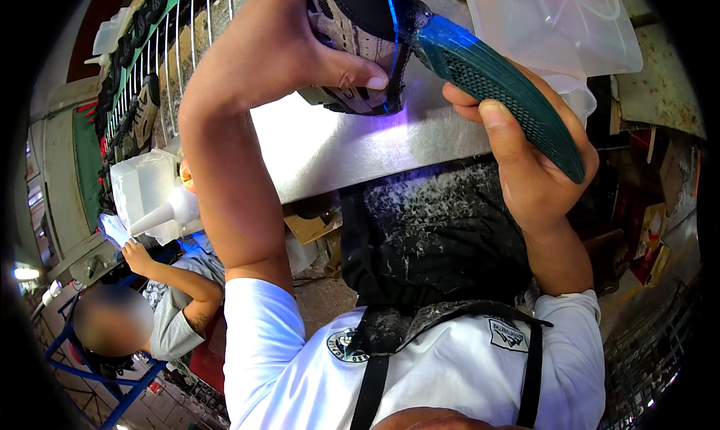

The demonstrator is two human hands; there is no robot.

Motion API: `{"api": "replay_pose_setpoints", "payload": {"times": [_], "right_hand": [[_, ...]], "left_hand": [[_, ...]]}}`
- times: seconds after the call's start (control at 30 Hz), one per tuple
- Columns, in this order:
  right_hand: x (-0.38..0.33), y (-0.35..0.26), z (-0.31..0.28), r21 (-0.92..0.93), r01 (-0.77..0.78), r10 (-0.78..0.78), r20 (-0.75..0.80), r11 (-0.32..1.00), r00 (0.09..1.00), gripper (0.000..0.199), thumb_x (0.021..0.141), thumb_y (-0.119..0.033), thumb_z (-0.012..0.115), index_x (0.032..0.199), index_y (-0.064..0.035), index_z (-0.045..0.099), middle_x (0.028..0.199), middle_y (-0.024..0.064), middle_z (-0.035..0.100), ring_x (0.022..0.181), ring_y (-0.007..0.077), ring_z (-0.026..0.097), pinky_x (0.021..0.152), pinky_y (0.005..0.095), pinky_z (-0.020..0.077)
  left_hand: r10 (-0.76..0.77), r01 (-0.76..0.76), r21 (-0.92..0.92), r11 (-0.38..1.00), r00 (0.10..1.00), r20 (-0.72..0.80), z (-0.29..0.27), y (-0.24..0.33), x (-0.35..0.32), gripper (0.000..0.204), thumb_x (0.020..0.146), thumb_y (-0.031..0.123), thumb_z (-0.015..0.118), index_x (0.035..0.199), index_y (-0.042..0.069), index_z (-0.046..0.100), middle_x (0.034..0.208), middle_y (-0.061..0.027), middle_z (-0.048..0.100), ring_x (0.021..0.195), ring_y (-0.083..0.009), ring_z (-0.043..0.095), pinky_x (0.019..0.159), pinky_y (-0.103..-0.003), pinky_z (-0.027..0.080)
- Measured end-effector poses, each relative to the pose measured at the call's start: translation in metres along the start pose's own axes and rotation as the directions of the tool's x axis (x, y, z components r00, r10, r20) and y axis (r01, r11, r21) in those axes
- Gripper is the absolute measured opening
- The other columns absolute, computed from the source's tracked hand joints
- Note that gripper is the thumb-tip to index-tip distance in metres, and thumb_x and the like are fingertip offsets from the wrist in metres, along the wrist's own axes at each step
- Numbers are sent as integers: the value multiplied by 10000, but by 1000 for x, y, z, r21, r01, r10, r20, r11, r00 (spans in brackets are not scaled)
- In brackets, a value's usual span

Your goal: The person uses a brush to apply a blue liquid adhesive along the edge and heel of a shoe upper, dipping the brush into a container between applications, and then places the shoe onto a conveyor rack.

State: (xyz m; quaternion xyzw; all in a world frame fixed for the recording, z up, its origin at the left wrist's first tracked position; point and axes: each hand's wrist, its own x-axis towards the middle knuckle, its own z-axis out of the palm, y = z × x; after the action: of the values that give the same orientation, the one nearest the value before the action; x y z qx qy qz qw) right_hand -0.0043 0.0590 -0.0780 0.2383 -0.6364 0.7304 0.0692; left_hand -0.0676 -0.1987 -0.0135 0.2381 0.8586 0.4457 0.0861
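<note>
My left hand (296, 58) grips a black and grey shoe (356, 77) near the top of the view, the thumb pressed along its side and the other fingers hidden. A thin blue glow runs down the shoe. In my right hand (529, 163) is a dark green, curved shoe sole (499, 81) with a grid-textured face. Thumb and fingers pinch it at mid-length, and its tapered free end points toward me. The sole's far end meets the shoe; how firmly they are joined, I cannot tell. Both are above a shiny metal worktop (322, 156).
Several shoes sit along a wire rack (176, 62) at the left. Below it are a translucent container (142, 182) and a white nozzle bottle (169, 212). A seated co-worker (176, 299) is at lower left. A clear plastic tub (555, 25) stands at the far right.
</note>
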Motion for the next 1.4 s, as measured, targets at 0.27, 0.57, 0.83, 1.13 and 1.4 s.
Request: {"api": "replay_pose_setpoints", "payload": {"times": [0.27,0.57,0.83,1.13,1.4], "right_hand": [[-5,9,-2,-6,-21,21,-6,1000,1000,331,963,60,574,1269,185,562,1078,274,713,978,313,740,878,378,629],[-6,9,0,16,-33,34,-16,999,999,314,970,45,588,1257,173,572,1078,278,713,985,317,741,870,377,633],[-17,5,-2,80,-188,193,-63,979,979,290,959,46,628,1226,153,596,1092,242,718,992,276,739,870,338,626],[-31,-42,-89,-83,-256,243,-141,963,960,353,985,-159,647,1218,101,594,889,168,728,765,181,726,641,282,613],[-24,-39,-119,-521,-445,430,-157,728,889,205,914,-103,739,1074,20,703,839,1,666,763,77,594,667,233,471]], "left_hand": [[-43,44,32,999,999,-25,7,23,2,1001,556,171,1011,1378,-13,469,1199,-89,650,1115,-187,607,1014,-354,507],[57,-55,48,997,997,-52,2,-13,3,1058,567,184,1006,1427,-17,424,1237,-109,625,1155,-204,588,1033,-362,494],[-205,202,-56,978,978,-48,9,23,10,992,589,118,985,1411,-7,442,1123,-82,667,1049,-188,638,935,-362,552],[-161,170,97,981,983,-89,10,-19,-38,885,617,87,945,1364,4,477,1149,-122,693,1071,-193,676,938,-354,541],[162,28,304,952,799,-579,63,-25,-56,1099,571,217,1018,1446,-37,405,1298,-191,621,1165,-238,625,1011,-350,496]]}}
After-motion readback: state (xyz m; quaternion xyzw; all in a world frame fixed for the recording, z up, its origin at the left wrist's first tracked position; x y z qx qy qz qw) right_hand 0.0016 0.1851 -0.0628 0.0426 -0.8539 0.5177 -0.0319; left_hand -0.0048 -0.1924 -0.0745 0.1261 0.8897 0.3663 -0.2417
